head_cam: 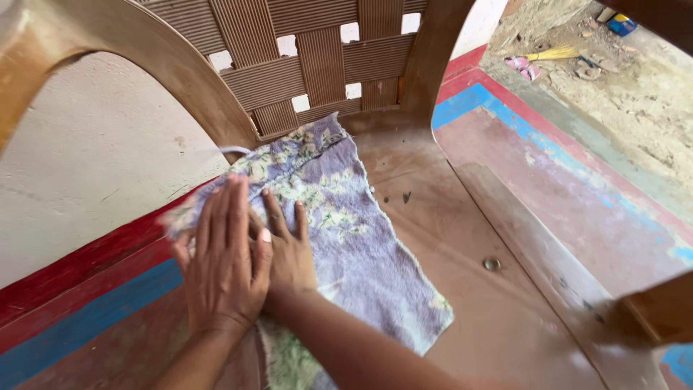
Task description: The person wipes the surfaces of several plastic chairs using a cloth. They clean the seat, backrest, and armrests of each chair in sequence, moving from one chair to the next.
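Left hand (225,254): flat, palm down, fingers together and extended, pressing on the near left part of the cloth (346,238); it grips nothing. Its thumb overlaps the other hand.

Right hand (287,249): also flat and spread, palm down on the cloth, partly tucked under the left hand's thumb edge; fingers (276,213) splayed and pointing toward the chair back. No grasp, only pressure. Its forearm crosses in from the lower right, over the cloth's near end.

Relation: both hands lie directly on the cloth at its left half, the left hand nearer the left edge, the right hand nearer the middle. The cloth's long axis runs from the chair back, at upper centre, diagonally down toward the lower right of the seat, so most of the free length lies ahead and to the right of the hands.

Cloth: a small towel, pale lilac terry with a faded green and cream floral print, worn, edges frayed; lying mostly flat, its left edge bunched and hanging over the seat's side.

Support: brown plastic chair (505,318), dusty seat, woven-pattern backrest (317,65), curved armrests.

Surroundings: floor (570,188) painted in red and blue bands; a broom (552,53) lies on dirt ground well beyond.
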